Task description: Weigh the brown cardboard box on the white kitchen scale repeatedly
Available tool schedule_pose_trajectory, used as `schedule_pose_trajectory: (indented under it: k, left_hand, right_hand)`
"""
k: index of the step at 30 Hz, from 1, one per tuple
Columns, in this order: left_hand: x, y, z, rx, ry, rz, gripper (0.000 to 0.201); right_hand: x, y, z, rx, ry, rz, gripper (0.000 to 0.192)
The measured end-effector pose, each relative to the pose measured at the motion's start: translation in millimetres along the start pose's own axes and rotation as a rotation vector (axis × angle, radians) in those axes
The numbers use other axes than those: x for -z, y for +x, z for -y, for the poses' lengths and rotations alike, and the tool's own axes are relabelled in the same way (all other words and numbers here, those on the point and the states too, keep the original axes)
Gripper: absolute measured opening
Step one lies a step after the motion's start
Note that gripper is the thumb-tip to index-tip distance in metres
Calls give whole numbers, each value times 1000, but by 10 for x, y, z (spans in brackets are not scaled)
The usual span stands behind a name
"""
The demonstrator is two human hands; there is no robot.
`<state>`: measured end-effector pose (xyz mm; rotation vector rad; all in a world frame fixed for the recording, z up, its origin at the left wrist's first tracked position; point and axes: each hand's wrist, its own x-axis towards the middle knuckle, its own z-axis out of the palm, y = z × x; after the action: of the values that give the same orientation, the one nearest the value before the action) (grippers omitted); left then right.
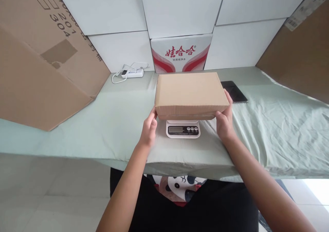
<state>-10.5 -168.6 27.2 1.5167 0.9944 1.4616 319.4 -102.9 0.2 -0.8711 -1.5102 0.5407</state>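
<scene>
A closed brown cardboard box (191, 89) is held level between my two hands, over a white digital kitchen scale (183, 135). My left hand (149, 127) grips the box's near left corner, thumb toward me. On the opposite side, my right hand (225, 118) clasps the near right corner with the thumb on the front face. The box hides most of the scale; its display and several round buttons show at the front. Whether the box touches the scale's platform I cannot tell.
A black tablet (234, 91) lies behind my right hand on the green cloth (108, 129). A white power strip (132, 73) with a cable sits at the back left. Large cardboard panels (51, 88) flank both sides, and a red-and-white carton (181, 55) stands behind.
</scene>
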Motion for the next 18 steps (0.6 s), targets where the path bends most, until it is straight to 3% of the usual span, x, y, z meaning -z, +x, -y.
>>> schedule_pose_trajectory:
  k: [18]
  left_hand:
    - [32, 6, 39, -5, 13, -17, 94]
  right_hand:
    - [-57, 7, 141, -69, 101, -21, 97]
